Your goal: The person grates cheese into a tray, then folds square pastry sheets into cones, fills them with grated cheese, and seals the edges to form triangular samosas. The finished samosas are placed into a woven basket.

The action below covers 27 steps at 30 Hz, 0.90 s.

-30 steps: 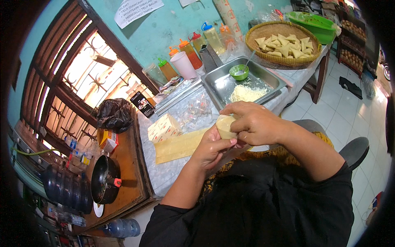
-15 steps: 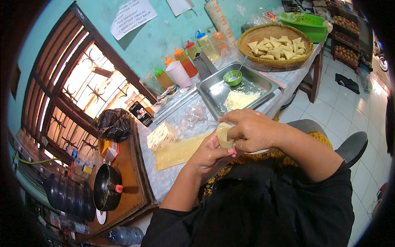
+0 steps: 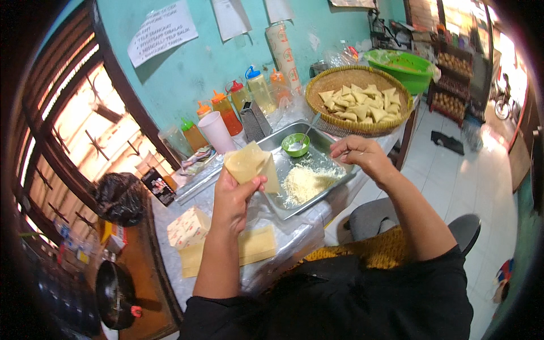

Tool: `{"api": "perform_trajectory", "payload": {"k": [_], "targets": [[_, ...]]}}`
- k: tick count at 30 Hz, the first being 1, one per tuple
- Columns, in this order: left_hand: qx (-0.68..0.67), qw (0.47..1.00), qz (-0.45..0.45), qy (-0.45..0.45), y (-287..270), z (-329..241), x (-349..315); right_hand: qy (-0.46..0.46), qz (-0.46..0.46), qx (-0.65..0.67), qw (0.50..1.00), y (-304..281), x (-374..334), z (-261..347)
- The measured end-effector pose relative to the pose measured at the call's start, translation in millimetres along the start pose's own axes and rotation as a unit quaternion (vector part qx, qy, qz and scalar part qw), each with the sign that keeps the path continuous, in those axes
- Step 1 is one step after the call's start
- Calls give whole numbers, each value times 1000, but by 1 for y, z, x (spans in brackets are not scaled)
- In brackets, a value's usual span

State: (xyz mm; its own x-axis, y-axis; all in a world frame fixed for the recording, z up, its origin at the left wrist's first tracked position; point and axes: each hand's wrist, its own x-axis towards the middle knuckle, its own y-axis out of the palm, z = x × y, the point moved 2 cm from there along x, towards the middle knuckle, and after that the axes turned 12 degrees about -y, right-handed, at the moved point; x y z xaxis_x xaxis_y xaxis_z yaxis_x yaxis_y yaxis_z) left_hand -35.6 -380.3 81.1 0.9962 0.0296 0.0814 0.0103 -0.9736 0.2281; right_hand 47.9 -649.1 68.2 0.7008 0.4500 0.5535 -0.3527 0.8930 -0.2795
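Observation:
My left hand (image 3: pixel 232 195) grips a pale pastry wrapper (image 3: pixel 249 164), folded into a cone with a loose flap hanging down, above the left side of the metal tray (image 3: pixel 283 211). My right hand (image 3: pixel 362 158) hovers over the tray's right edge, fingers drawn together; whether they hold anything is too small to tell. In the tray lie a heap of grated cheese (image 3: pixel 306 184) and a small green bowl (image 3: pixel 295 145) with white paste and a spoon. Flat wrapper strips (image 3: pixel 258 245) lie on the table below my left forearm.
A woven basket (image 3: pixel 317 107) of folded pastry triangles stands at the back right, before a green basin (image 3: pixel 416 80). Sauce bottles (image 3: pixel 228 113), a pink cup (image 3: pixel 216 131) and a grater (image 3: pixel 255 122) line the wall. A patterned box-shaped pack (image 3: pixel 188 228) and a phone (image 3: pixel 158 187) are at left.
My hands, together at the wrapper before, are now apart. The left has lifted the wrapper up and leftward in the view; the right has moved over the tray's right edge. The view has shifted too.

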Motion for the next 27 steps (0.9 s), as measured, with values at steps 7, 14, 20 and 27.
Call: {"api": "perform_trajectory", "payload": {"k": [7, 14, 20, 27], "targets": [[-55, 998, -5, -20, 9, 59, 74, 80, 231, -331, 911, 8, 22, -113], [-147, 988, 33, -30, -8, 115, 77, 109, 381, -257, 881, 50, 40, -119], [67, 996, 15, -51, 5, 118, 65, 150, 336, -197, 909, 52, 17, -92], [54, 998, -26, -35, 0, 115, 46, 143, 356, -219, 897, 59, 15, -85]]}}
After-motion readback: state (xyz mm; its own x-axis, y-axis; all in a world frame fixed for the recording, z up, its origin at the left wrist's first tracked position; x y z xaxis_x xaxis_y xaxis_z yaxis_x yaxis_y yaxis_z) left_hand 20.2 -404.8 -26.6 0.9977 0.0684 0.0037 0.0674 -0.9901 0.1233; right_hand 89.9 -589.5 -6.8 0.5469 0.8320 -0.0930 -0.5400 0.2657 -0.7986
